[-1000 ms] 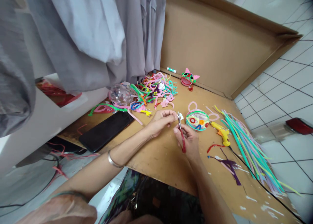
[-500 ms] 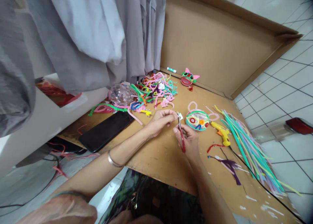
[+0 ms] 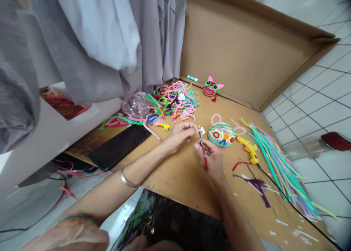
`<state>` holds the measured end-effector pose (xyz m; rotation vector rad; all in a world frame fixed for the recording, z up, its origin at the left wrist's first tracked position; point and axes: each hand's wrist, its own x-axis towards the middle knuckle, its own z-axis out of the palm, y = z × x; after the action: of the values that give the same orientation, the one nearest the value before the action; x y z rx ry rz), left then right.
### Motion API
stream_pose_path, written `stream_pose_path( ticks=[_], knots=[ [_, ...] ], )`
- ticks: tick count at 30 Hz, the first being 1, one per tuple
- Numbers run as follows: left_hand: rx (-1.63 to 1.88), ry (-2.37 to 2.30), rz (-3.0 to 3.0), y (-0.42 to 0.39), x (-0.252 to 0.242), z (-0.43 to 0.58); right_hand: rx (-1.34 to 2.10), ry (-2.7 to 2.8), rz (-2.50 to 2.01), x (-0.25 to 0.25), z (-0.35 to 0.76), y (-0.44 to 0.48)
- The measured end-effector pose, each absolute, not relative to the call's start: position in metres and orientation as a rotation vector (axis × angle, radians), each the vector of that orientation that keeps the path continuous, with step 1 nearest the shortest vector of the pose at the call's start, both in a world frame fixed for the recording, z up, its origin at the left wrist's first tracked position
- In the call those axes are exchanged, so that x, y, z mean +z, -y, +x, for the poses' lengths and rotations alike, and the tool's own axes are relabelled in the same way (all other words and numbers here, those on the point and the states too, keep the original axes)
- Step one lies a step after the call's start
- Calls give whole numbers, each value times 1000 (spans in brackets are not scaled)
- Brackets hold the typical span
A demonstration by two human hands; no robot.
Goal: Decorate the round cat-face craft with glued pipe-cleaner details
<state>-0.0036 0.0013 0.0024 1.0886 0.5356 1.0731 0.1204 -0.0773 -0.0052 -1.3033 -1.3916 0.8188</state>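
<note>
My right hand (image 3: 210, 156) grips red-handled scissors (image 3: 203, 152), their metal blades pointing away from me. At the blade tips a small white piece (image 3: 202, 130) shows, with a dark mark on it. The fingertips of my left hand (image 3: 183, 134) are pinched together at that piece, right beside the blades. Just right of the scissors lies a round, clear ornament (image 3: 221, 135) decorated with coloured pipe cleaners like a face, with pink loops on top. A yellow glue gun (image 3: 249, 148) rests against its right side.
Long pipe cleaners (image 3: 279, 167) lie in a bundle at the right, crossed by a black cord. A tangled pipe-cleaner pile (image 3: 178, 97), a clear ball (image 3: 136, 105) and a black phone-like slab (image 3: 119, 147) are at the left. A pink-eared face ornament (image 3: 210, 87) stands near the cardboard wall (image 3: 222, 50).
</note>
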Motion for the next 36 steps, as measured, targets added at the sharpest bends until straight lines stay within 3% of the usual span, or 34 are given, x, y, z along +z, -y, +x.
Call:
stream_pose_path(
  ticks=[24,28,36],
  knots=[
    [1038,-608,1122,-3,7,-8,806,1424,-1349,-15,123,77],
    [1162,-609,1058,-8,11,-13,826,1421,-1390,-21,125,75],
    [1192,-587,822,-20,16,-21,210,1941,-1856,-28,111,82]
  ],
)
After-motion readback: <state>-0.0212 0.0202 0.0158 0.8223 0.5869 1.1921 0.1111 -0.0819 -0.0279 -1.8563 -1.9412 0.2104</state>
